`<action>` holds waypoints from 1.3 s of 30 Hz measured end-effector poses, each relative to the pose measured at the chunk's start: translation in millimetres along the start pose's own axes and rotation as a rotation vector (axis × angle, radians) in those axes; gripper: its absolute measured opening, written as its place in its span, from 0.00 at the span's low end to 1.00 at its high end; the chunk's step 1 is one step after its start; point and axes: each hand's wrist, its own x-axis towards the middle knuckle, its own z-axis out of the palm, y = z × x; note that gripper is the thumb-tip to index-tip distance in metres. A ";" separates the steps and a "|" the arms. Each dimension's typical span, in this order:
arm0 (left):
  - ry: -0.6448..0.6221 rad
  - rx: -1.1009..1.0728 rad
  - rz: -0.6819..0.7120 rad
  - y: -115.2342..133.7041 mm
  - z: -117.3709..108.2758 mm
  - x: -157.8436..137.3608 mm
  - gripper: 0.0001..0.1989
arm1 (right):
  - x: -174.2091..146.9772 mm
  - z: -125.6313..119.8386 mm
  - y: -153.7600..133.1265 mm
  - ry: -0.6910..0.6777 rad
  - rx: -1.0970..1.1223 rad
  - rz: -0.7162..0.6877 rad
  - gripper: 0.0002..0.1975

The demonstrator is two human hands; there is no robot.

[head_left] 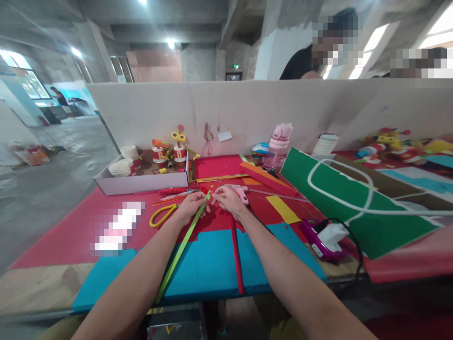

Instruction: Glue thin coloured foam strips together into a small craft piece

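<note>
A long light-green paper strip (182,248) slants from the table's front edge up to my hands. My left hand (193,208) is closed round it near its upper end. My right hand (228,199) is closed, its fingertips pinched together at the strip's tip; the small details there are hard to make out. Just right of my right hand lies a pink glue gun (241,193). Yellow-handled scissors (163,216) rest beside my left hand. A narrow red strip (236,255) lies under my right forearm, across blue paper (208,264).
At the back left, a white box (141,184) holds paper cups and small cup figures. A pink bottle (280,144) stands by the partition (240,108). On the right are a purple power strip (323,243), a green board (339,203) and a looped white cable (370,189).
</note>
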 end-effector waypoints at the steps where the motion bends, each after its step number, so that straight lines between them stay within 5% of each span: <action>1: -0.005 0.001 0.001 0.1 -0.1 -0.2 0.08 | -0.1 -0.3 -0.4 0.001 0.010 0.009 0.18; 39: -0.063 0.032 -0.013 0.5 0.7 -2.4 0.12 | 0.3 -3.8 -0.4 -0.032 0.008 0.004 0.12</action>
